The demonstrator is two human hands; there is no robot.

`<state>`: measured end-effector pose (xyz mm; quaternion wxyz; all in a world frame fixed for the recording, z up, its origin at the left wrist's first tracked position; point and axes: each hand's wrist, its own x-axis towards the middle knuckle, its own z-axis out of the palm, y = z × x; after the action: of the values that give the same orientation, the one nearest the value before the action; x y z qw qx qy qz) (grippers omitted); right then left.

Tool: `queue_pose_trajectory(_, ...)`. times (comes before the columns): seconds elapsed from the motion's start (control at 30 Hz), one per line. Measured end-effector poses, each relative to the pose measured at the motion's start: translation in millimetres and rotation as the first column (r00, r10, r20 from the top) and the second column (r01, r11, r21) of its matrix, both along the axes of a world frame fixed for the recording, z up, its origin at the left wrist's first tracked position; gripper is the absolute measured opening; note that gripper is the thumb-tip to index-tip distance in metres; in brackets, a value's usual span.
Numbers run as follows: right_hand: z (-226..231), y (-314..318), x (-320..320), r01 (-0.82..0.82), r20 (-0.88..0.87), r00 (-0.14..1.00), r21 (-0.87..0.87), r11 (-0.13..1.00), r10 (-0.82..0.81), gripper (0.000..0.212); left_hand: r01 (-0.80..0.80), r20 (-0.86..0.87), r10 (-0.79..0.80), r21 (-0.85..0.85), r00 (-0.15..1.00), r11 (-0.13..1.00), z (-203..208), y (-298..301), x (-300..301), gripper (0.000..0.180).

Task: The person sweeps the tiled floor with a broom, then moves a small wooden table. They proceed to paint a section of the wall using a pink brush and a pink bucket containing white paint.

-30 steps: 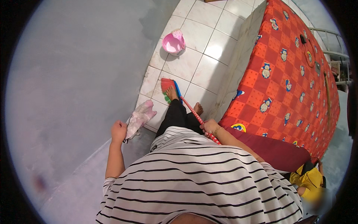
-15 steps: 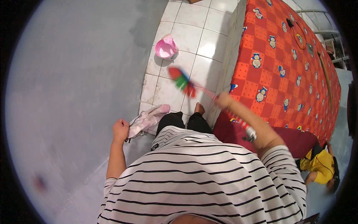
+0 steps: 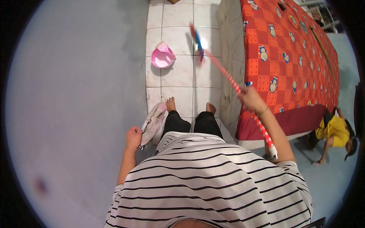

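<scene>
My right hand (image 3: 253, 99) is closed round the red-and-white patterned handle of a broom (image 3: 228, 76). The handle's white end reaches back under my forearm. Its red and blue head, smeared by motion, is over or near the floor tiles beside the bed, and I cannot tell if it touches them. On the left, beside the grey wall, my left hand (image 3: 134, 137) is a fist gripping a crumpled pale cloth (image 3: 153, 123) with pink patches. Ahead of my bare feet stands a pink bucket (image 3: 162, 59) with a light cloth or sponge on its rim.
A bed (image 3: 289, 64) with a red checked, cartoon-patterned sheet runs along the right. White tiled floor (image 3: 178, 70) lies between it and the grey wall (image 3: 83, 76). A person in a yellow top (image 3: 334, 131) bends down at the far right. A metal rack (image 3: 323, 17) stands beyond the bed.
My right hand has moved right and the broom head has swung up and away over the tiles. My left hand with the cloth has shifted slightly right. The view has turned, and the person in yellow has moved.
</scene>
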<state>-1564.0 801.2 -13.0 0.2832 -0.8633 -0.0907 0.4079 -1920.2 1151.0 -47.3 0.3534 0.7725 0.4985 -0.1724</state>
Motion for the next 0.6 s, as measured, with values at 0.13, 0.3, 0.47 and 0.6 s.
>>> queue_pose_trajectory(0.13,-27.7,-4.0,-52.5,0.191,-0.105,0.975,-0.057,0.98,-0.196,0.025,0.171,-0.015,-0.171,-0.03,0.985,0.985,-13.1,36.1,37.6,0.018)
queue_pose_trajectory(0.3,-38.7,17.4,-80.6,0.352,0.285,0.889,0.078,0.933,-0.359,0.027,0.219,0.073,-0.209,-0.176,0.975,0.96,-48.3,70.2,83.6,0.02)
queue_pose_trajectory(0.47,66.3,-11.3,-206.5,0.323,0.074,0.946,-0.106,0.94,-0.317,0.029,0.239,0.048,-0.235,-0.224,0.971,0.945,-73.8,83.8,101.5,0.02)
queue_pose_trajectory(0.6,89.7,-66.4,-366.9,0.246,-0.177,0.921,-0.428,0.87,-0.348,0.028,0.319,0.035,-0.319,-0.222,0.947,0.921,-102.0,97.0,101.3,0.02)
